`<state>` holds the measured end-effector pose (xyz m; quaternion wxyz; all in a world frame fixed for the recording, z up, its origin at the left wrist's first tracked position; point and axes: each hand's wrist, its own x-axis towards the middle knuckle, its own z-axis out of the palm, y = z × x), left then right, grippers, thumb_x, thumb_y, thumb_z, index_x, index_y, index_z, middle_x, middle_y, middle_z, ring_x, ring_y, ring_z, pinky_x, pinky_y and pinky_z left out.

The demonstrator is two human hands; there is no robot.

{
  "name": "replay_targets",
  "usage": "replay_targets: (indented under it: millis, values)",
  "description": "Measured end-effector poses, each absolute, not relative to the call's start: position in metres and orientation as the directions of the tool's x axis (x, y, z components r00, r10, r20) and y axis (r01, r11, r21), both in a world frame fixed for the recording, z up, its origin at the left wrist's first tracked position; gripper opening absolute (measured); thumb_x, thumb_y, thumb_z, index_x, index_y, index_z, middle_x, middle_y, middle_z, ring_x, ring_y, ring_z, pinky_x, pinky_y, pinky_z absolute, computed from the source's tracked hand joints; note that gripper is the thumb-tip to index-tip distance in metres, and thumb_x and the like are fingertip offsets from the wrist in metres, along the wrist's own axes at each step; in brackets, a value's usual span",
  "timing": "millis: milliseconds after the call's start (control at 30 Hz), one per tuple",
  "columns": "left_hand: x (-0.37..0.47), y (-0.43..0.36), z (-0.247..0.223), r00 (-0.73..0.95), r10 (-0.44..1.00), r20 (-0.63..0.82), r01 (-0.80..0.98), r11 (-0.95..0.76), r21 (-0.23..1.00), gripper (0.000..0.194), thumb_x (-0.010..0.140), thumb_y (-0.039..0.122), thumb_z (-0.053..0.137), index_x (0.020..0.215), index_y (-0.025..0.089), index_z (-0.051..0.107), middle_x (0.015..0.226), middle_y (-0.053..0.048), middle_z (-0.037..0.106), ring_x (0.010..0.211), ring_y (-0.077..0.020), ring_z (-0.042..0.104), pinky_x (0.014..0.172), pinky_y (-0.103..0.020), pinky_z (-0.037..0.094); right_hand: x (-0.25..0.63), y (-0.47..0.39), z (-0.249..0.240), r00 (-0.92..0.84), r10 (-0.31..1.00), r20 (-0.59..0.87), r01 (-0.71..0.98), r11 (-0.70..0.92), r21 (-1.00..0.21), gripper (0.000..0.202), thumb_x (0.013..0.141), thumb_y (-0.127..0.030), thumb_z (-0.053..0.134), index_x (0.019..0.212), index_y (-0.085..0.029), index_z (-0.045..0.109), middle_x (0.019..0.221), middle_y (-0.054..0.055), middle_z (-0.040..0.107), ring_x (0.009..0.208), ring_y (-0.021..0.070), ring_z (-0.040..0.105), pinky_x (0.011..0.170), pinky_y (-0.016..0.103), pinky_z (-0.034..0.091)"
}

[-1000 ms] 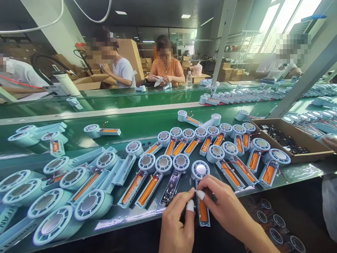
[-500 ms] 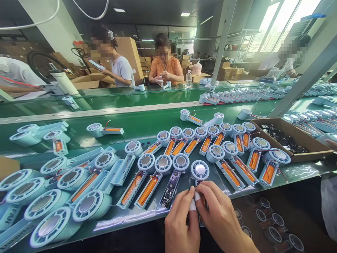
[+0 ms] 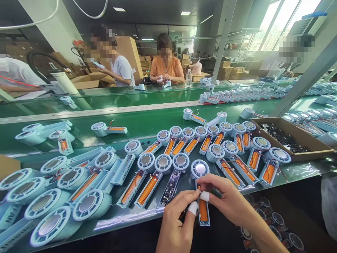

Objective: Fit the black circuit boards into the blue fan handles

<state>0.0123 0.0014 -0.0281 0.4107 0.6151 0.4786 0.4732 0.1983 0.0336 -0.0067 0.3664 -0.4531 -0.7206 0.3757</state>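
A light-blue handheld fan (image 3: 200, 169) lies at the bench's front edge, its open handle towards me with an orange battery (image 3: 203, 210) inside. My left hand (image 3: 177, 219) is closed beside that handle, around a dark piece that looks like a circuit board (image 3: 183, 213), mostly hidden by the fingers. Over the top of the handle, my right hand (image 3: 221, 196) pinches at the left fingertips; what it grips is too small to make out. White covers wrap both thumbs. Just left lies a fan with a dark circuit board (image 3: 170, 188) in its handle.
Several more fans (image 3: 147, 161) with exposed batteries crowd the bench on both sides. A cardboard box (image 3: 292, 154) of dark boards stands at right. Behind, a green conveyor belt (image 3: 147, 121) carries fans; co-workers sit or stand beyond it. More fans show below the bench edge.
My left hand has shifted left and down, and my right hand has spread away to the right, uncovering the battery. Fans on the belt have moved slightly right.
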Motion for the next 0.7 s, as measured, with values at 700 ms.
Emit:
replay_targets:
  millis: [700]
  values:
    - [0.034, -0.016, -0.027, -0.015, 0.999, -0.04, 0.084, 0.041, 0.996, 0.055, 0.103, 0.053, 0.025, 0.132, 0.026, 0.065, 0.124, -0.008, 0.074, 0.108, -0.0241, 0.07, 0.096, -0.038, 0.056, 0.198, 0.021, 0.002, -0.213, 0.972, -0.103, 0.037, -0.097, -0.995, 0.033, 0.09, -0.045, 0.068, 0.11, -0.019, 0.068, 0.086, 0.005, 0.07, 0.078, 0.0195, 0.067, 0.072, 0.032, 0.056]
